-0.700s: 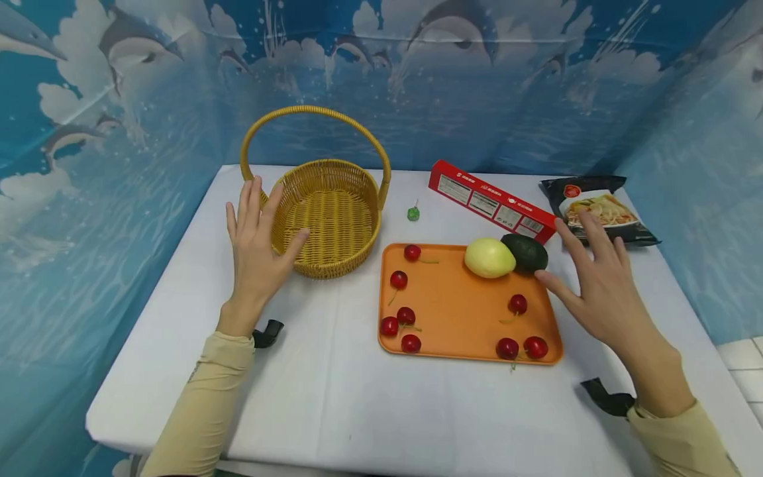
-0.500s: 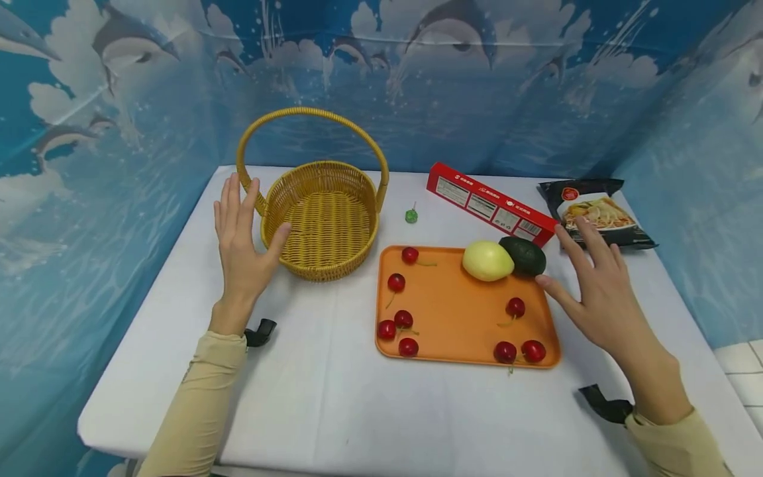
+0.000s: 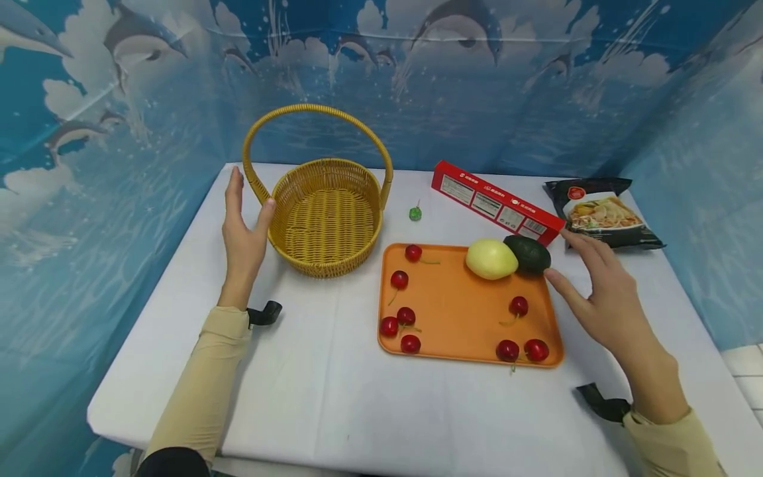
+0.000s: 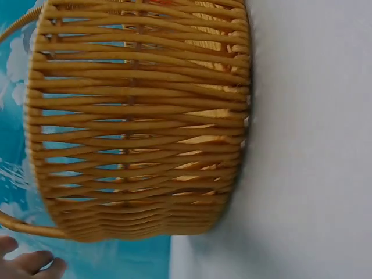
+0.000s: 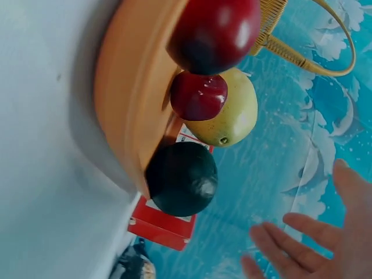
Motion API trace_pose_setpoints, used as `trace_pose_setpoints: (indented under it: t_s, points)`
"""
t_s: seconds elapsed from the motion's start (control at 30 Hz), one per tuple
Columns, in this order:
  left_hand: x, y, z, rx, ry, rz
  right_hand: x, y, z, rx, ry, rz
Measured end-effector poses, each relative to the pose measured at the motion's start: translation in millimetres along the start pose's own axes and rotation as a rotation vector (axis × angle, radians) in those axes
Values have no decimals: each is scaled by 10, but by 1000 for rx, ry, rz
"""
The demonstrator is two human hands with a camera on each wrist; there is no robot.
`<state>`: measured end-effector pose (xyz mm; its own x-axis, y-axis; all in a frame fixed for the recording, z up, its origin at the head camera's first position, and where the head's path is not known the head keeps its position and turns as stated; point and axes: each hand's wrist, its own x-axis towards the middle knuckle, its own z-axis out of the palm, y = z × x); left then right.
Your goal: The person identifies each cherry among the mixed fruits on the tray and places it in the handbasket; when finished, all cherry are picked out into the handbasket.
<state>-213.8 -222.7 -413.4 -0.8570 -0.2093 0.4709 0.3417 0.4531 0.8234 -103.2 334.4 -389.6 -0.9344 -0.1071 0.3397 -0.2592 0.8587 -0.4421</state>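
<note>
In the head view my left hand [image 3: 243,242] stands on edge at the left side of a yellow wicker basket [image 3: 329,266], fingers straight and thumb near the rim. Whether the thumb touches it, I cannot tell. The left wrist view shows the basket's woven side [image 4: 139,122] close up, with fingertips at the lower left corner. My right hand [image 3: 608,301] is beside the right edge of an orange tray [image 3: 456,308], holding nothing, its thumb close to an avocado [image 3: 530,255]. A yellow lemon-like fruit [image 3: 491,259] touches the avocado. Several cherries [image 3: 406,316] lie along the tray's left and lower right.
Behind the tray lies a long red box [image 3: 497,202], set at a slant. A black noodle packet [image 3: 605,215] lies at the back right. A small green object [image 3: 415,213] sits between basket and box. A dolphin-print sheet [image 3: 417,99] backs the white table [image 3: 334,397].
My left hand has shifted left from over the basket's rim and turned on edge, fingers now together. The right hand's fingers have drawn closer together and dipped slightly.
</note>
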Motion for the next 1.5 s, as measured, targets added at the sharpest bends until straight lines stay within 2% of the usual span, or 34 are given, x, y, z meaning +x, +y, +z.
trace_pose_setpoints:
  t_s: [0.1,0.2,0.27,0.37,0.47,0.57,0.67,0.83,1.0,1.17,1.3,1.5]
  points:
    - [73,-162,107,-162,-129,-149,-33,60,21,23,47,-19]
    - [61,-299,188,-316,-237,-298,-60,125,53,52,72,-55]
    - [3,-359,220,-411,-267,-372,-72,162,76,74,62,-77]
    - [-110,-406,243,-525,-251,-433,-83,202,113,102,5,-108]
    - [-173,-427,280,-607,-220,-428,-102,234,126,94,-73,-128]
    - [-198,-432,314,-608,-223,-377,-129,250,123,77,-156,-131]
    - [-204,-421,334,-598,-221,-356,-146,253,133,57,-247,-123]
    - [-195,-393,348,-605,-188,-365,-146,214,170,53,-353,-89]
    - [-228,-362,361,-623,-171,-380,-132,157,211,116,-434,-66]
    - [-260,-339,351,-639,-134,-390,-130,116,342,128,-444,-58]
    - [-289,-312,381,-642,-110,-367,-139,122,373,108,-434,-54]
    - [-360,-314,451,-672,-117,-385,-115,166,311,31,-358,-121]
